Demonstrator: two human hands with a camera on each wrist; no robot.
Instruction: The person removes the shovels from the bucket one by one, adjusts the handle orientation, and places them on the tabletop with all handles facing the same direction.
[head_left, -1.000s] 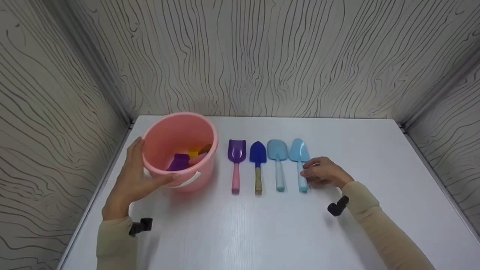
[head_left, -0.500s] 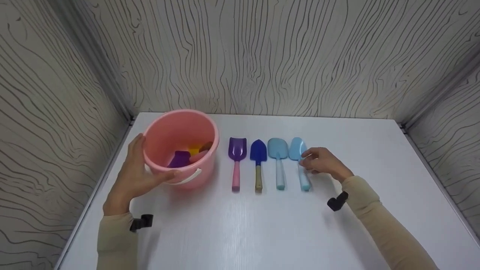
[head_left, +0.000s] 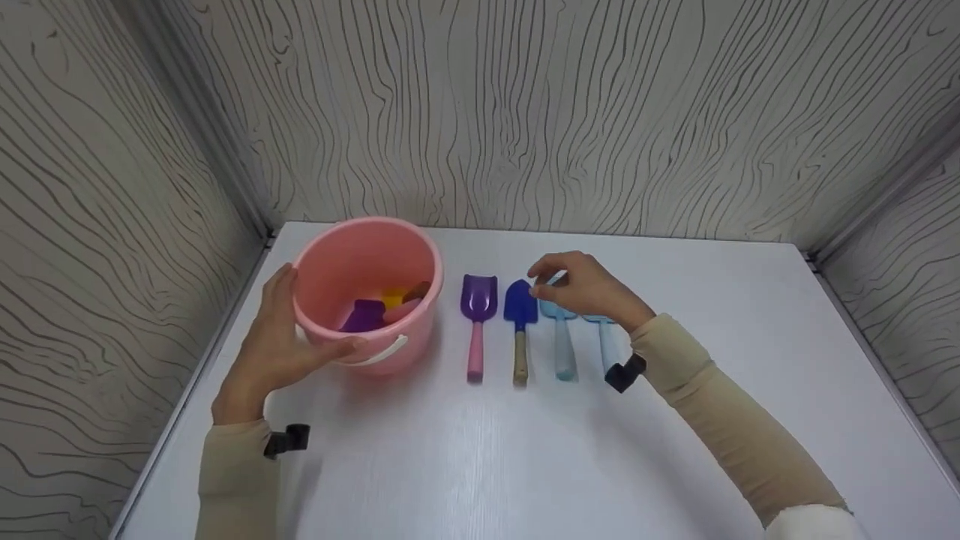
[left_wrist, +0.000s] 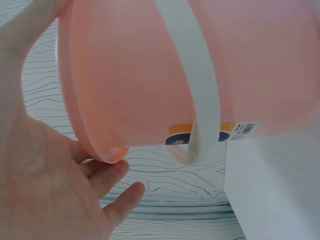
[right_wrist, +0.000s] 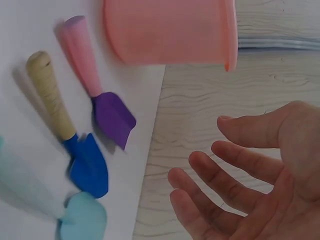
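My left hand (head_left: 274,345) holds the pink bucket (head_left: 349,262) by its rim, thumb on the near side and fingers round the left. In the left wrist view, the white bucket handle (left_wrist: 200,75) hangs against the wall. My right hand (head_left: 589,289) is raised over the toy shovels with nothing in it, its fingers loosely bent. From left to right lie a purple shovel (head_left: 478,300) with a pink handle, a dark blue trowel (head_left: 520,304) with a tan handle, a grey-blue shovel (head_left: 564,352), and a light blue trowel (head_left: 608,345). My right hand and wrist partly cover the last two.
Inside the bucket lie a purple piece (head_left: 364,315), a yellow piece (head_left: 392,298), a pink piece (head_left: 401,310) and a brown one (head_left: 420,290). The white table (head_left: 465,457) meets wood-patterned panels (head_left: 510,112) at the back and sides.
My right hand has let go of the light blue trowel and moved left and up over the grey-blue shovel and dark blue trowel. The light blue trowel's handle has tilted slightly. My left hand stays on the bucket.
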